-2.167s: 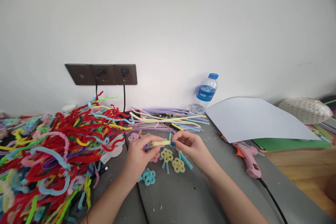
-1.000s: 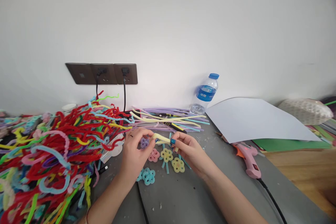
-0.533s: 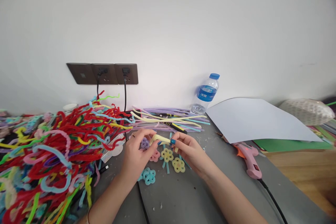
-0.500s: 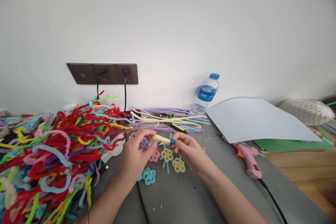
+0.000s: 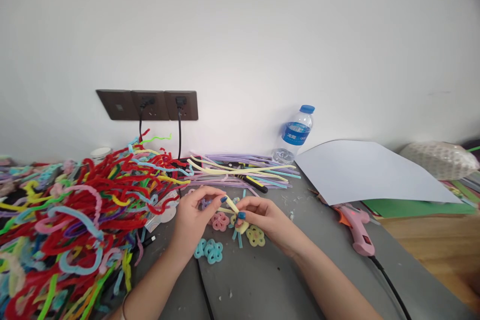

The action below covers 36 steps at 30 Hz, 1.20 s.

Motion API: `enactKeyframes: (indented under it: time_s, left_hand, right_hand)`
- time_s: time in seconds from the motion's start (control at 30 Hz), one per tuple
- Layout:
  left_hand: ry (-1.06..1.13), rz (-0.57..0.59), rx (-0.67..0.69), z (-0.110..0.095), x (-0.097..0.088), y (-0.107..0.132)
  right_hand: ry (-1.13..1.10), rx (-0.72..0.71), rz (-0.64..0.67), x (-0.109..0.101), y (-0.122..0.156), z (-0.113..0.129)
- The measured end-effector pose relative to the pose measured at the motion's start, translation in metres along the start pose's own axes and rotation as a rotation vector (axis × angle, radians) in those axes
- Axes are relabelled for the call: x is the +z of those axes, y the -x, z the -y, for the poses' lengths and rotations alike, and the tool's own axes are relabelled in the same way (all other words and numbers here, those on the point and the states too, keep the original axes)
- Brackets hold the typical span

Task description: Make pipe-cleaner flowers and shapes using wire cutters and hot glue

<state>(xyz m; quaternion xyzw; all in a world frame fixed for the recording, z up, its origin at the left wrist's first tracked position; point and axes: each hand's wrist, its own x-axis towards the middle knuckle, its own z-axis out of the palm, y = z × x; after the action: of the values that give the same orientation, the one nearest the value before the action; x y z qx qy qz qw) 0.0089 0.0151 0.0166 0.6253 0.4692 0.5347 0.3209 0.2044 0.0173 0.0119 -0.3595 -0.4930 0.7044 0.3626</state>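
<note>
My left hand (image 5: 193,220) and my right hand (image 5: 262,219) meet over the grey table (image 5: 270,280), both pinching a pale yellow pipe cleaner (image 5: 233,208) that is bent between the fingertips. Under and around the hands lie small pipe-cleaner flowers: a pink one (image 5: 219,221), a yellow one (image 5: 256,235) and a light blue one (image 5: 210,250). Short blue stems show beneath my right thumb.
A big tangle of coloured pipe cleaners (image 5: 71,210) fills the left. Straight pastel pipe cleaners (image 5: 240,167) lie by the wall, with a water bottle (image 5: 296,132), white paper (image 5: 363,170), a pink glue gun (image 5: 356,227) and its black cord (image 5: 390,285) to the right.
Both hands have come closer together and slightly lower, and the yellow pipe cleaner, earlier stretched straight between them, is now folded into a bend.
</note>
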Motion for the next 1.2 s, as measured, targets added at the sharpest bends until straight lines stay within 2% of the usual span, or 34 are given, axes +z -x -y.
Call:
enactKeyframes:
  time_s: [0.17,0.57,0.77,0.87,1.03,1.2]
  left_hand:
    - [0.062,0.040,-0.053,0.0018,0.0030,0.0003]
    - [0.195,0.170,-0.231,0.0029,0.0058,0.0019]
    - [0.221,0.146,-0.051,-0.0040,0.0043,0.0036]
    - [0.261,0.154,-0.041,-0.0055,0.0057,0.0033]
    - [0.294,0.236,-0.151,-0.0024,0.0083,0.0016]
    - [0.307,0.193,-0.229,0.0007,0.0069,0.0006]
  right_hand:
    - [0.026,-0.012,-0.058,-0.0002,-0.0017,-0.0019]
    - [0.131,-0.010,-0.090,-0.0053,-0.0018,0.0030]
    - [0.158,-0.149,-0.129,-0.0044,0.0008,0.0067]
    - [0.138,-0.200,-0.162,-0.0052,0.0008,0.0068]
    - [0.140,-0.129,-0.191,-0.0068,0.0004,0.0044]
    - [0.127,-0.064,-0.173,-0.0074,0.0005,0.0038]
